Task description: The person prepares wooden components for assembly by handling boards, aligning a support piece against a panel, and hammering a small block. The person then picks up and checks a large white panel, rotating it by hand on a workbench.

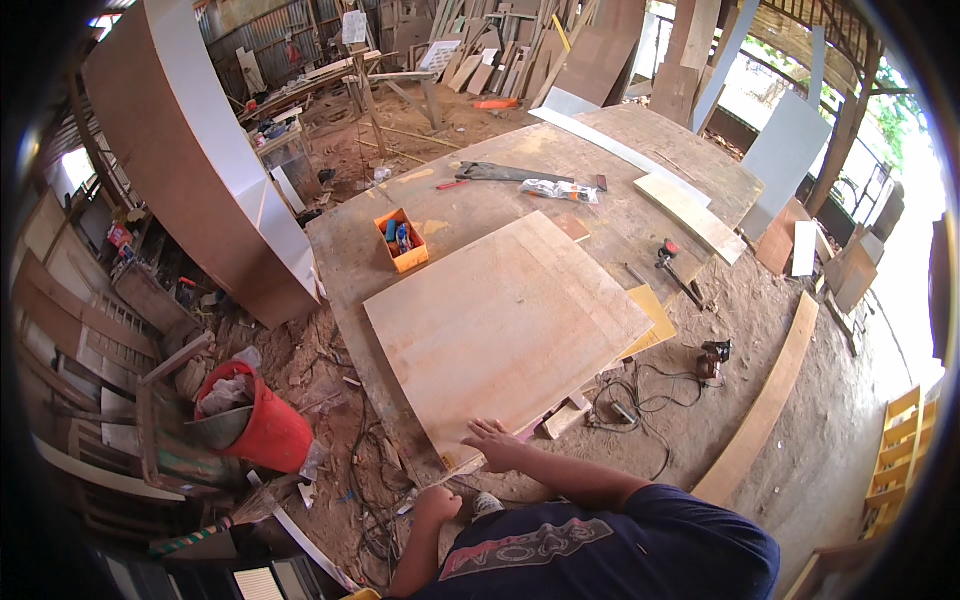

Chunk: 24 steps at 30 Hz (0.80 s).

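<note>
A large plywood panel (500, 320) lies on the worktable (350, 230), its near corner toward me. My right hand (490, 440) rests on the panel's near part, fingers spread. My left hand (436, 504) is just below that corner, fingers curled; what they hold, if anything, is too small to make out. An orange box of small tools (400, 240) sits behind the panel. A handsaw (500, 172), a plastic-bagged item (550, 190) and a hammer-like tool (678, 273) lie around it. A yellow board (650, 310) sticks out under the right side.
A tall white-lined cabinet (180, 160) stands left, with a red bucket (260, 410) below it. A power tool (712, 362) and tangled cords are on the sandy floor at right, beside a long plank (760, 400). Yellow wooden frames (895, 450) stand far right; boards lean behind the table.
</note>
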Available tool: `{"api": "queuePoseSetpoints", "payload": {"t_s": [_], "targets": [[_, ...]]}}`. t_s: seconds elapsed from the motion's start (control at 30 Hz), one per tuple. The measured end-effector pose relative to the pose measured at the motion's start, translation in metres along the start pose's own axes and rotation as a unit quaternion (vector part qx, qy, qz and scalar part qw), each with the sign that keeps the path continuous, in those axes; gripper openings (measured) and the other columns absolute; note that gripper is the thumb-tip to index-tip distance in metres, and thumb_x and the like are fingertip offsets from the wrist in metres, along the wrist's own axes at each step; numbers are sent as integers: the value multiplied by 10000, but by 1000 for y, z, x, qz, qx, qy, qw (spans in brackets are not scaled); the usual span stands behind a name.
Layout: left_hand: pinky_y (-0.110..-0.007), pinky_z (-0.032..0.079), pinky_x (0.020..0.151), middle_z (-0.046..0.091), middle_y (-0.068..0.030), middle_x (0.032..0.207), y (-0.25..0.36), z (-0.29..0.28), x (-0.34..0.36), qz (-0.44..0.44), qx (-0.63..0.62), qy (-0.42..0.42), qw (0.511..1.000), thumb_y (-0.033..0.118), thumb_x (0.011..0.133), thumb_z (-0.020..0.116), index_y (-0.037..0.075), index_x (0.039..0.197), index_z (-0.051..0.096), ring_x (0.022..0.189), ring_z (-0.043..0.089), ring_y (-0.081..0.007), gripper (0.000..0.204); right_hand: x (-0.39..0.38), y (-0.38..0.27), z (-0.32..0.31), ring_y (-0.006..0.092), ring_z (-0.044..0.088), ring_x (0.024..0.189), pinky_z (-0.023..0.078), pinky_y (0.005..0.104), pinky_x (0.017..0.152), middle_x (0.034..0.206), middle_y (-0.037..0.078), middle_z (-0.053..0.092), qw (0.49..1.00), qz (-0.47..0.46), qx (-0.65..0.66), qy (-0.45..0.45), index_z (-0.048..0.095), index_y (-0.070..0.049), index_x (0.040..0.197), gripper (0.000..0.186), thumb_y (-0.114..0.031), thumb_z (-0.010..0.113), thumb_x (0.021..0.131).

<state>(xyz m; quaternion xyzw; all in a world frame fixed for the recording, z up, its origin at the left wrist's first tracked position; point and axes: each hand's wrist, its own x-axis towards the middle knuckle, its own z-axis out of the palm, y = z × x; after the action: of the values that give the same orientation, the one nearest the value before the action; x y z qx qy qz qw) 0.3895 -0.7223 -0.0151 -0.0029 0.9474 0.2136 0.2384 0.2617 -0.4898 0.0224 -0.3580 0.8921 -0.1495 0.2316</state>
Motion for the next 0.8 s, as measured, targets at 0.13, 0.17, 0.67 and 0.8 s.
{"api": "queuePoseSetpoints", "payload": {"t_s": [0.13,0.17,0.67,0.8], "targets": [[-502,578,740,721,-231,820,6,-9,-4,-46,30,43,998,336,730,669,60,807,781,804,718,-437,307,0,3,3,387,151,1632,204,633,1273,1748,216,200,1000,3,4,2,416,-189,1610,946,-267,858,777],[-502,578,740,721,-231,820,8,-12,-6,-46,29,44,998,336,730,669,60,807,781,804,718,-437,307,0,4,4,392,165,1628,223,645,1265,1742,216,214,1000,-3,-6,8,422,-188,1603,931,-301,865,792],[-514,482,609,617,-201,676,29,-9,3,99,-139,153,973,280,858,787,14,794,634,653,647,-405,313,2,6,4,381,162,1631,224,654,1260,1747,207,213,1000,-7,5,6,414,-196,1608,964,-286,883,770],[-523,496,656,634,-229,735,32,-5,4,91,-189,133,969,259,894,741,12,818,629,720,653,-437,281,2,5,3,405,157,1627,227,646,1264,1746,222,201,1000,-6,-10,-4,420,-192,1603,934,-357,881,808]]}}
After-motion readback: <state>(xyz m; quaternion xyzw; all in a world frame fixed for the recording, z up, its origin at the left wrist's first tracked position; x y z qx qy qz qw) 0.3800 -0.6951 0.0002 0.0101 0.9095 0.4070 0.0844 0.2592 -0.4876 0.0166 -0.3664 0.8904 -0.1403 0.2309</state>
